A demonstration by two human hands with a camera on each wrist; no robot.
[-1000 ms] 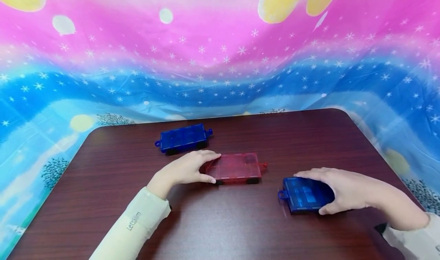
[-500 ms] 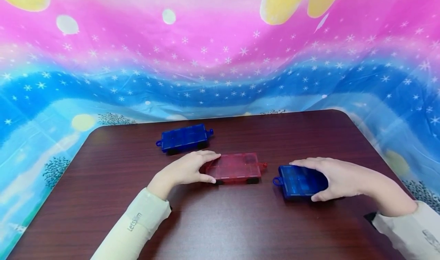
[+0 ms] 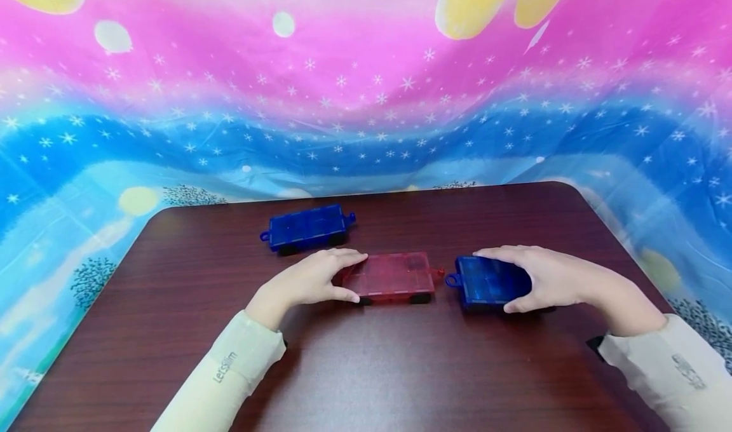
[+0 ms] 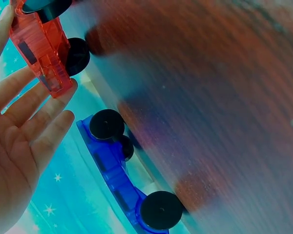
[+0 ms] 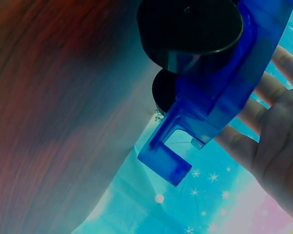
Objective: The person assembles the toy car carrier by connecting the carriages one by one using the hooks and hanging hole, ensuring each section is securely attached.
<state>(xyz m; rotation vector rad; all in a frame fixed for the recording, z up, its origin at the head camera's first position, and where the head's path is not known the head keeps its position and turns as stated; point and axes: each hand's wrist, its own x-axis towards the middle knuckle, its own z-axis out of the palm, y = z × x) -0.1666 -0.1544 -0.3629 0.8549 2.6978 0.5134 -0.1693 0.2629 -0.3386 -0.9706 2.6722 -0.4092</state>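
Note:
A translucent red toy car base [image 3: 394, 276] with black wheels stands mid-table, its hitch peg pointing right. My left hand [image 3: 305, 279] grips its left end between thumb and fingers. To the right, a translucent blue toy car base [image 3: 486, 283] is held across its right end by my right hand [image 3: 563, 279]. Its round hitch loop [image 3: 453, 281] lies close beside the red peg [image 3: 439, 273]; whether they touch I cannot tell. In the right wrist view, a hooked blue hitch [image 5: 168, 158] sticks out near that palm. The left wrist view shows the red base [image 4: 44, 53] from its wheeled side.
A second blue toy car base [image 3: 307, 229] stands behind my left hand, with a loop on its left and a peg on its right. Under everything is a dark brown wooden table [image 3: 377, 368]. A pink and blue printed cloth [image 3: 354, 101] hangs behind it.
My right hand has slid the blue base left and away from me, bringing its loop up to the red base's peg. The left hand and red base have stayed put.

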